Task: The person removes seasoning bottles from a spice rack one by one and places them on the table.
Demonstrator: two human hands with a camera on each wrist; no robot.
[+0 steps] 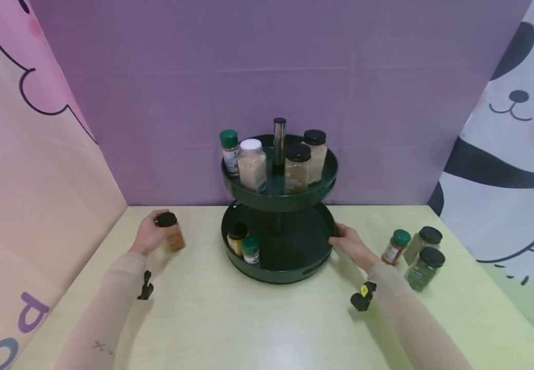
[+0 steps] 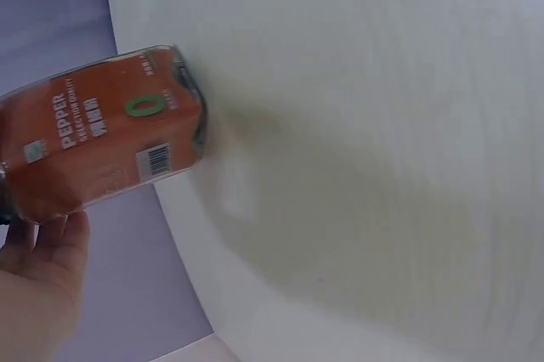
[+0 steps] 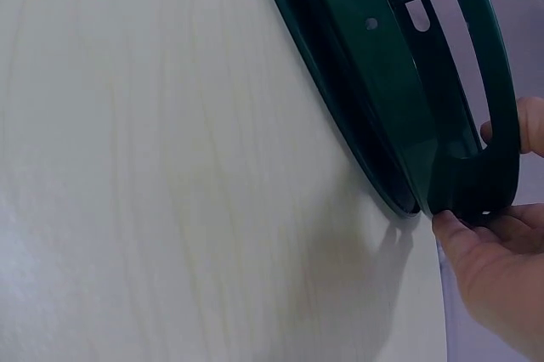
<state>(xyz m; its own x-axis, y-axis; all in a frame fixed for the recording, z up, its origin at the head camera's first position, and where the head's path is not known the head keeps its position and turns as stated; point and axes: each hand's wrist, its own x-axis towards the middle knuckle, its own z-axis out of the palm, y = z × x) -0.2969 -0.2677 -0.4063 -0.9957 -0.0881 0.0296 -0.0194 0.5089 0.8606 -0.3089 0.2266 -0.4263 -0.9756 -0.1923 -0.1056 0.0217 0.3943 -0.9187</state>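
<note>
My left hand (image 1: 150, 234) grips a pepper jar (image 1: 174, 239) with a black lid and orange-red contents, left of the rack. In the left wrist view the pepper jar (image 2: 110, 128) is tilted sideways, its label and barcode showing, with fingertips near its lid end. My right hand (image 1: 352, 245) pinches the right rim of a dark green two-tier spice rack (image 1: 278, 277) at its lower tier. In the right wrist view the right hand (image 3: 501, 268) has thumb and fingers around the slotted rim of the rack (image 3: 497, 166).
On the upper tier stand a green-lidded bottle (image 1: 230, 154), a white-lidded jar (image 1: 252, 167) and two black-lidded jars (image 1: 297, 172). The lower tier holds a yellow jar (image 1: 236, 239) and a green-lidded bottle (image 1: 250, 252). Right of the rack stand a red spice bottle (image 1: 394, 249) and two jars (image 1: 421, 272).
</note>
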